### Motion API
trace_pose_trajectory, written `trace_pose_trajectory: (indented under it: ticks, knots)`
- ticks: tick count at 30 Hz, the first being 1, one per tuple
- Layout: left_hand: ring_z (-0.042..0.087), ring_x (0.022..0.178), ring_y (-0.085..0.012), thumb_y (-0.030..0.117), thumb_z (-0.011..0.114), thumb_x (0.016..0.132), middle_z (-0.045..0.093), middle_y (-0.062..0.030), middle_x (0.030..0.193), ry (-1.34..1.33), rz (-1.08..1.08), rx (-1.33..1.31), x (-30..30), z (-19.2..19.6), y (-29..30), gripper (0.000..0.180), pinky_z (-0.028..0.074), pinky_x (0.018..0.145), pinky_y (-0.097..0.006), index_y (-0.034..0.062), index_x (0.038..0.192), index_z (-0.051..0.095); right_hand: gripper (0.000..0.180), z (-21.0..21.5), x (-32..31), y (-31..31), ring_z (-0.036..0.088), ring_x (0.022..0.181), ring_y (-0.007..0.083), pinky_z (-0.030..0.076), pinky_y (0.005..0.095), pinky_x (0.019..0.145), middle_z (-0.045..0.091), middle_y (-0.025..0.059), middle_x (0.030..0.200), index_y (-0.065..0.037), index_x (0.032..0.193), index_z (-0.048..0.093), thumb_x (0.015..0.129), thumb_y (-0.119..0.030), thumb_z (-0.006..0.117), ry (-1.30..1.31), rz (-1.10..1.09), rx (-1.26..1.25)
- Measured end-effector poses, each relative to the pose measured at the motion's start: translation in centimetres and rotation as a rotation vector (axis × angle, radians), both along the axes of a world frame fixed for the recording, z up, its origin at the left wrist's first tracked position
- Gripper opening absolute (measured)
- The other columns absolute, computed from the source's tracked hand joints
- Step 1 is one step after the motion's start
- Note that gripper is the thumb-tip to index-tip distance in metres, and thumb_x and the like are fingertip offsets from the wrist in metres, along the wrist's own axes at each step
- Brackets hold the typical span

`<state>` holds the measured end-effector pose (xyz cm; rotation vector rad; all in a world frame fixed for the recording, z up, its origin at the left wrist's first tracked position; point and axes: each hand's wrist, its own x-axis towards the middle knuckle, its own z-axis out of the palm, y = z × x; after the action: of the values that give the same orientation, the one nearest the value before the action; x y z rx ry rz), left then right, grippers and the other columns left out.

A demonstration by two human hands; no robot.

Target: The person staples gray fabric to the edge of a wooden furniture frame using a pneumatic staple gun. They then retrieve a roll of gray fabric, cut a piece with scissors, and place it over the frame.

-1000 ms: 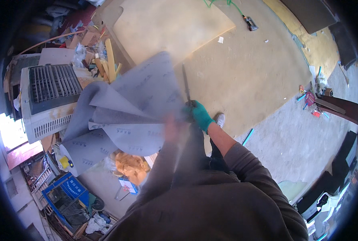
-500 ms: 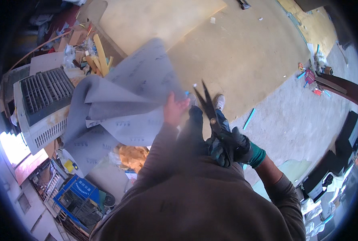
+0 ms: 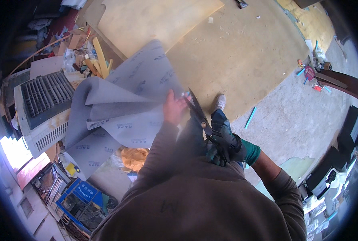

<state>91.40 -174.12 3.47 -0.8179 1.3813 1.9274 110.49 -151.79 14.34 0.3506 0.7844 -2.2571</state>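
Note:
A large grey sheet (image 3: 124, 96) with dark printed marks drapes in folds to the left, its folds drawing together toward my left hand (image 3: 175, 107). That bare hand grips the sheet's right edge. Small pale-blue and white bits show by its fingertips. My right hand (image 3: 223, 146), in a black and green glove, is closed around the handles of large dark scissors (image 3: 203, 122). The blades point up and to the left, close together, with their tips beside my left fingertips. Whether they touch the sheet I cannot tell.
A tan board (image 3: 243, 52) lies on the floor ahead, under my shoe (image 3: 220, 102). At left stand a grilled appliance casing (image 3: 46, 96) and wood scraps (image 3: 100, 58). Crumpled brown paper (image 3: 134, 158) and a blue-framed machine (image 3: 84, 193) lie lower left. A turquoise strip (image 3: 250, 117) is at right.
The scissors have moved slightly left and down toward my left hand, and their blades have come closer together. My left hand stays nearly still on the sheet.

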Motion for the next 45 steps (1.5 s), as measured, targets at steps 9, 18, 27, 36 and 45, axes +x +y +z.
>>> trace_pose_trajectory:
  ticks: [9, 18, 27, 36, 45]
  knots:
    - [0.069, 0.095, -0.0218, 0.049, 0.049, 0.110, 0.071, -0.0124, 0.106, 0.041, -0.024, 0.009, 0.5, 0.7, -0.3, 0.048, 0.055, 0.088, -0.038, 0.0032, 0.121, 0.061, 0.049, -5.5, 2.8, -3.1, 0.059, 0.123, 0.0225, 0.045, 0.0346, 0.105, 0.056, 0.0109, 0.143, -0.004, 0.149, 0.048, 0.108, -0.029, 0.054, -0.016, -0.077, -0.125]
    - [0.067, 0.113, -0.0296, 0.048, 0.059, 0.107, 0.065, -0.0232, 0.123, 0.030, -0.034, -0.094, 0.9, 0.5, -1.2, 0.066, 0.053, 0.103, -0.043, -0.0101, 0.138, 0.050, 0.036, -5.3, 0.7, -6.1, 0.059, 0.099, 0.0139, 0.047, 0.0313, 0.086, 0.063, 0.0029, 0.114, -0.008, 0.135, 0.057, 0.111, -0.034, 0.052, -0.189, -0.165, -0.255]
    - [0.067, 0.110, -0.0266, 0.033, 0.064, 0.106, 0.065, -0.0197, 0.123, 0.067, -0.050, 0.001, 0.9, 0.5, -2.1, 0.050, 0.055, 0.095, -0.041, -0.0057, 0.136, 0.053, 0.038, -2.9, -1.4, -6.8, 0.061, 0.112, 0.0211, 0.049, 0.0367, 0.100, 0.062, 0.0102, 0.126, -0.006, 0.137, 0.057, 0.110, -0.032, 0.055, -0.086, -0.318, -0.412]
    - [0.068, 0.111, -0.0274, 0.032, 0.065, 0.105, 0.067, -0.0163, 0.120, 0.124, -0.086, -0.018, 1.4, 1.2, -2.2, 0.049, 0.057, 0.092, -0.041, -0.0050, 0.136, 0.054, 0.049, 2.4, -4.3, -7.3, 0.057, 0.088, 0.0167, 0.047, 0.0340, 0.079, 0.061, 0.0047, 0.103, -0.009, 0.131, 0.054, 0.106, -0.051, 0.059, -0.109, -0.285, -0.122]
    - [0.064, 0.094, -0.0200, 0.031, 0.068, 0.104, 0.064, -0.0074, 0.106, 0.102, -0.026, -0.075, 2.4, 0.3, -3.9, 0.040, 0.058, 0.088, -0.036, -0.0001, 0.129, 0.061, 0.047, -0.8, -2.4, -8.0, 0.058, 0.099, 0.0170, 0.051, 0.0323, 0.087, 0.061, 0.0058, 0.112, -0.005, 0.138, 0.053, 0.102, -0.031, 0.068, 0.423, -0.144, 0.369]
